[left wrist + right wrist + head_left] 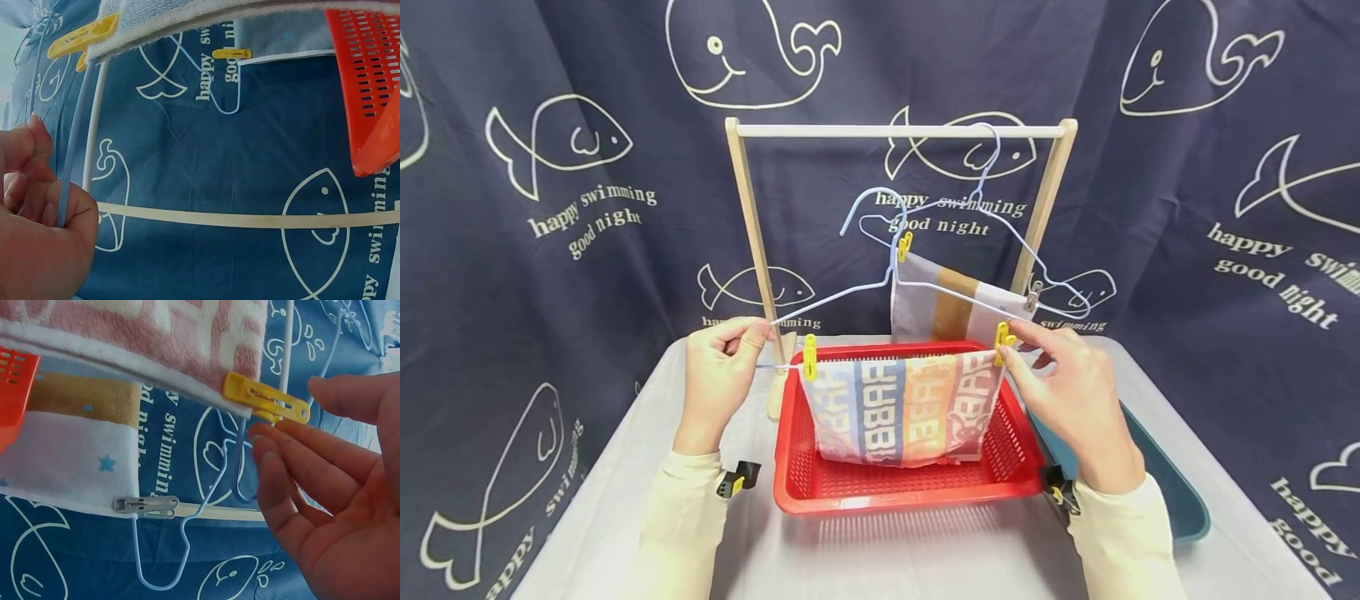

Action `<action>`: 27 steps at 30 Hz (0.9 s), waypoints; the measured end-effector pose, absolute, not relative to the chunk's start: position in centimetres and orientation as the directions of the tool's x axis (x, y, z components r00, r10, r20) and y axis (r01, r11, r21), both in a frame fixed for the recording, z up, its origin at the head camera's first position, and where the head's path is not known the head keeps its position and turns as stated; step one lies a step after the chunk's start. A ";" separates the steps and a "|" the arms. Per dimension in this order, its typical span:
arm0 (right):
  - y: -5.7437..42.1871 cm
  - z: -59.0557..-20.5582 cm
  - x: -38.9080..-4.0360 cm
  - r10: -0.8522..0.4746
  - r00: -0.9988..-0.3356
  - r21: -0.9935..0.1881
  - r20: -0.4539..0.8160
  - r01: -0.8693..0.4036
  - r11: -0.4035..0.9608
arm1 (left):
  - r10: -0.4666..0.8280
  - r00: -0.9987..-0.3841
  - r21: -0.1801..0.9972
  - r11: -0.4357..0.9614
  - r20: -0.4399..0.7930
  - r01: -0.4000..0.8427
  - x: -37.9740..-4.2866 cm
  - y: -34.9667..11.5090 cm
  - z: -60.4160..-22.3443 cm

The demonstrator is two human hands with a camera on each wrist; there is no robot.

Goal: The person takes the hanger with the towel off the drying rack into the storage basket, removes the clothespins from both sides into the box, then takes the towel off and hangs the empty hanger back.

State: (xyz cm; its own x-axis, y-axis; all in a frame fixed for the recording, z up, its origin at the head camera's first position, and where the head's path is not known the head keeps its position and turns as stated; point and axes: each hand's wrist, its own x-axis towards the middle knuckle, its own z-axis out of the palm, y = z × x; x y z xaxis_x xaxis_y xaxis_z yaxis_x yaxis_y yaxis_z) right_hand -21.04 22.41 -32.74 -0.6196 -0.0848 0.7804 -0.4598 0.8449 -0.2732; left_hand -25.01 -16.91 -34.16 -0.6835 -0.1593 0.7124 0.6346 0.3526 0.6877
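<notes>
A light-blue wire hanger (pixel 850 291) is held up in front, with a striped, lettered towel (pixel 895 408) draped from its lower bar. One yellow clothespin (pixel 810 357) grips the towel's left corner; another yellow clothespin (pixel 265 398) sits on the right corner. My left hand (pixel 718 375) grips the hanger's left end, the wire passing through its curled fingers (pixel 78 209). Around the right clothespin's free end is my right hand (pixel 1071 392). In the right wrist view its thumb stands slightly apart from the clothespin, and its fingertips lie just under it.
Under the towel stands a red basket (pixel 910 502). Behind, a wooden rack (pixel 895 131) carries a second hanger (pixel 985 167) with a white-and-brown towel (pixel 955 296), clipped by a yellow and a grey clothespin (pixel 147 505). A teal tray (pixel 1187 508) sits at right.
</notes>
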 end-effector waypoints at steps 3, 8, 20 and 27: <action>22.2 -32.7 -21.2 -0.080 -0.634 -0.278 0.769 -0.445 0.851 | -0.156 -0.687 0.690 0.345 0.710 0.636 -24.8 -16.9 -33.9; 22.2 -32.9 -21.4 -0.097 -0.633 -0.269 0.768 -0.456 0.848 | -0.161 -0.694 0.699 0.345 0.702 0.626 -24.8 -17.0 -33.9; 22.6 -33.1 -22.3 -0.108 -0.651 -0.342 0.751 -0.524 0.780 | -0.156 -0.703 0.707 0.335 0.694 0.623 -25.3 -17.0 -34.2; 23.0 -33.3 -22.4 -0.144 -0.665 -0.336 0.733 -0.538 0.774 | -0.164 -0.705 0.709 0.345 0.690 0.615 -25.6 -17.1 -34.5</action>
State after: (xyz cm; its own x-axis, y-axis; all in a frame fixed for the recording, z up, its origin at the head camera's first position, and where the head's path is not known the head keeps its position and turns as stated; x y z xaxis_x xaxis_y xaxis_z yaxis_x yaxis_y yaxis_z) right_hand -22.43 23.03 -33.27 -0.6647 -0.1439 0.7331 -0.5376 0.7735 -0.3356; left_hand -25.56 -17.11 -34.46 -0.7046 -0.1642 0.6904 0.6148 0.3446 0.7094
